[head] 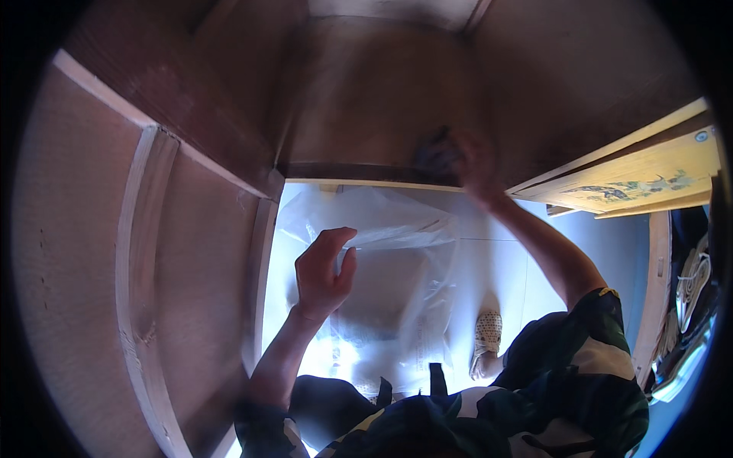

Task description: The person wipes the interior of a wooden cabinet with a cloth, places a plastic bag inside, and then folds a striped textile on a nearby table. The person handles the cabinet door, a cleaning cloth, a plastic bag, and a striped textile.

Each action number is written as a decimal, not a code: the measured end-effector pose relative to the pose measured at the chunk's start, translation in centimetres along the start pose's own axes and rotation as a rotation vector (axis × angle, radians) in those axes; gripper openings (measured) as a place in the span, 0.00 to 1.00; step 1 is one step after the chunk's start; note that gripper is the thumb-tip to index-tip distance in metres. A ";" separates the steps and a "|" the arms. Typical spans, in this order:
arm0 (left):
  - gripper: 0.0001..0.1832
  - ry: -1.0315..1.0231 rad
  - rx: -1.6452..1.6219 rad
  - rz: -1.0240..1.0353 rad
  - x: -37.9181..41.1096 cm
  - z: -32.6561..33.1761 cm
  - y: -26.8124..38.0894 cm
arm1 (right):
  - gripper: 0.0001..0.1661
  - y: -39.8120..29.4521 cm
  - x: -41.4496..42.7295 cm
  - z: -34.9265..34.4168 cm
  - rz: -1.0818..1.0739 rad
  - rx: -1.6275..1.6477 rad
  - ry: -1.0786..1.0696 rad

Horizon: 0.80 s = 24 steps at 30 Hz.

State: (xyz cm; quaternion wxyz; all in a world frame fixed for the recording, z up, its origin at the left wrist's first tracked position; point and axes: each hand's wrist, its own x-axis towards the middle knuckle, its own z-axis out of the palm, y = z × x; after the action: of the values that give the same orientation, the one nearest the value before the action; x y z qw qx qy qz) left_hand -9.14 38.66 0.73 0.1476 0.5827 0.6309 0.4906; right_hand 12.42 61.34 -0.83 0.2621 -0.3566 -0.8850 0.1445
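Note:
My right hand (476, 163) reaches into a wooden cabinet and grips a dark, crumpled cloth (435, 154). Both are blurred, and the cloth appears to lie against the brown cabinet floor (366, 103), close to its front edge. Outside the cabinet, my left hand (323, 275) hangs in the air with thumb and fingers apart and nothing between them. Below it, a clear plastic bag or sheet (395, 235) bearing some printing is spread over the pale tiled floor.
An unpainted wooden door with a frame bar (140, 275) stands along the left. On the right is a yellow door panel (658, 172) with a painted picture. Rolled and stacked items (690, 275) lie at the far right. My slippered foot (487, 335) is on the floor.

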 end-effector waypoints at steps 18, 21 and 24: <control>0.12 -0.098 0.353 -0.101 -5.7 -1.6 6.5 | 0.18 -11.6 6.9 16.1 -0.652 0.110 0.055; 0.13 -0.138 0.397 -0.128 -6.7 -1.8 7.2 | 0.17 -8.1 4.7 12.4 -0.706 0.011 -0.006; 0.11 -0.172 0.412 -0.131 -6.0 -1.6 7.5 | 0.17 -2.9 1.2 5.7 -0.542 0.008 -0.123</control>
State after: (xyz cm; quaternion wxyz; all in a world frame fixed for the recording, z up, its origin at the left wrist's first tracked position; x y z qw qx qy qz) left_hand -4.25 31.43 5.11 0.1104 0.5978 0.7394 0.2895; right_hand 6.88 59.75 -3.75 0.2386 -0.0963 -0.9618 0.0939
